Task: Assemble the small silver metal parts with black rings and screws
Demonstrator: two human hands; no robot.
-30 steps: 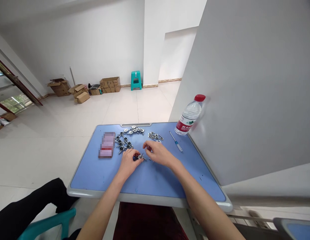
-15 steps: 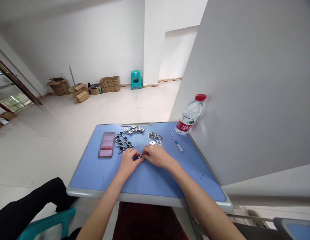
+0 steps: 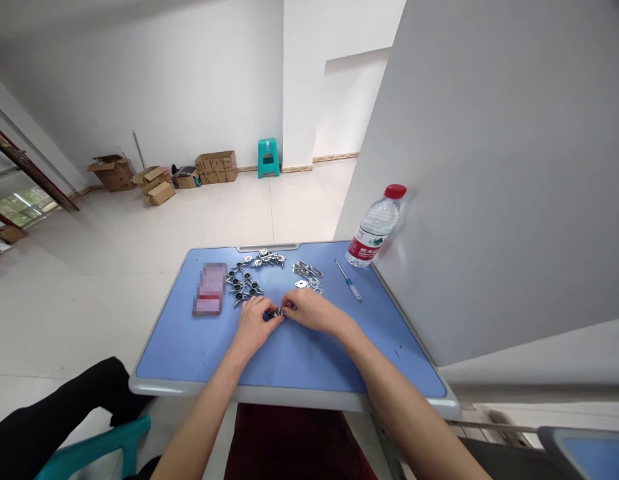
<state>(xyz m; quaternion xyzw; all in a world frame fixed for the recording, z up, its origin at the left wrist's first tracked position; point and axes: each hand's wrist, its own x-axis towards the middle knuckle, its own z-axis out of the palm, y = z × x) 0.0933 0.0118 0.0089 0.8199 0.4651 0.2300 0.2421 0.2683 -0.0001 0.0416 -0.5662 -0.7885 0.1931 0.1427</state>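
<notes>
Over the middle of the blue table, my left hand pinches a small metal part. My right hand meets it from the other side, its fingertips closed on the same part; fingers cover most of its shape. Just beyond my left hand lie several metal pieces with round black centres. Farther back is a pile of silver metal fittings. Past my right hand are flat oblong metal links and thin flat plates with holes.
A screwdriver lies at the right, near a red-capped water bottle by the grey partition. On the left is a blurred pinkish rectangular object. A person's black-clad leg is beside the table at lower left. Cardboard boxes stand by the wall.
The view has shifted slightly. Both hands stay together around the small metal part, with only slight finger movement. The loose pieces on the table have not moved.
</notes>
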